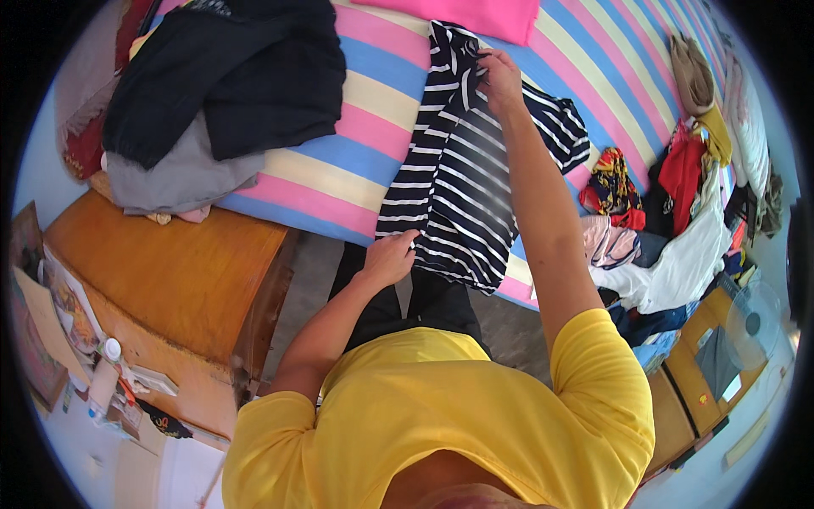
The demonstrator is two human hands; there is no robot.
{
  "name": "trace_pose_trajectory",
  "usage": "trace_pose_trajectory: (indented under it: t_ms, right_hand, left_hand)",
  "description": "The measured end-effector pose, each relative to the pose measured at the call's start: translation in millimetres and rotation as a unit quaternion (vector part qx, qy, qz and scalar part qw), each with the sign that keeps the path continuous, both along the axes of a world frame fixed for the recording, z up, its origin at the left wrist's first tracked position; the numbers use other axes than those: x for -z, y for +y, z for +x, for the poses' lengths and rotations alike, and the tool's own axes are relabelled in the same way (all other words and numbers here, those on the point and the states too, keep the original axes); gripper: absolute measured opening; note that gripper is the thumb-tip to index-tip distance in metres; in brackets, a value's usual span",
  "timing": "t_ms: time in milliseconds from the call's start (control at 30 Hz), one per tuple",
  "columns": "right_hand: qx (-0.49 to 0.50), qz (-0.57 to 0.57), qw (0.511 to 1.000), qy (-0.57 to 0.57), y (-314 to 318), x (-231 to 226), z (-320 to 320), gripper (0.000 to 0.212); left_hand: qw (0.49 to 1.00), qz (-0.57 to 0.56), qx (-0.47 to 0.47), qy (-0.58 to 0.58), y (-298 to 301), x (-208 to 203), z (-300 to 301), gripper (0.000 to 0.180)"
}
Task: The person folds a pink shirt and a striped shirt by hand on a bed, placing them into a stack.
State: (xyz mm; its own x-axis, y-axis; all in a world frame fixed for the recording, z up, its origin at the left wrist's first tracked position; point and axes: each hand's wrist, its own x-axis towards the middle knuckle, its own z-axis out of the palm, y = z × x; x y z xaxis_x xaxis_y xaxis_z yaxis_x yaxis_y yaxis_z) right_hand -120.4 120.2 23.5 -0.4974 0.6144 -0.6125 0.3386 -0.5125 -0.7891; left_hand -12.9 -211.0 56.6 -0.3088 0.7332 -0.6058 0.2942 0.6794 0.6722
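A black and white striped shirt (471,182) lies on the bed, its left side folded inward lengthwise and one sleeve spread out to the right. My right hand (500,81) pinches the shirt near its neckline at the far end. At the near left corner, by the hem, my left hand (392,257) grips the cloth between thumb and fingers. The hem hangs slightly over the bed's near edge. Under the shirt is a bedsheet (339,182) in pink, blue and cream stripes.
Dark garments (246,76) and a grey one (182,165) are piled at left. A pink cloth (475,17) lies at the far edge. Mixed clothes (670,263) heap up at right, near a fan (753,322). A wooden cabinet (170,263) stands at near left.
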Motion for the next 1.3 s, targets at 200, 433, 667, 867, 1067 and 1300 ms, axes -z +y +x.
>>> trace_pose_trajectory:
  t_ms: [200,433,667,867,1067,1300]
  right_hand:
    - [0.096,0.148,0.979,-0.106,6.4,24.8,45.2,0.035]
    - [0.072,0.239,0.955,-0.158,-34.2,29.1,162.7,0.022]
    - [-0.155,0.163,0.955,-0.194,-143.3,4.4,230.3,0.026]
    - [-0.259,0.179,0.904,-0.289,-221.0,-11.3,206.2,0.029]
    - [-0.041,-0.023,0.98,-0.195,-258.5,-31.5,241.5,0.027]
    - [-0.08,-0.022,0.955,-0.286,-291.1,20.4,260.4,0.02]
  left_hand:
    - [0.984,-0.093,0.143,-0.051,15.9,-1.0,-6.8,0.051]
    - [0.898,-0.138,0.404,-0.107,-5.9,15.2,-16.4,0.045]
    - [0.988,-0.027,-0.15,-0.015,46.0,7.8,-42.9,0.023]
    - [0.961,0.09,-0.18,0.187,141.4,41.1,-133.5,0.029]
    - [0.969,-0.003,0.006,0.247,173.3,71.7,-169.0,0.019]
    - [0.964,0.027,-0.247,0.092,163.4,88.8,-168.5,0.016]
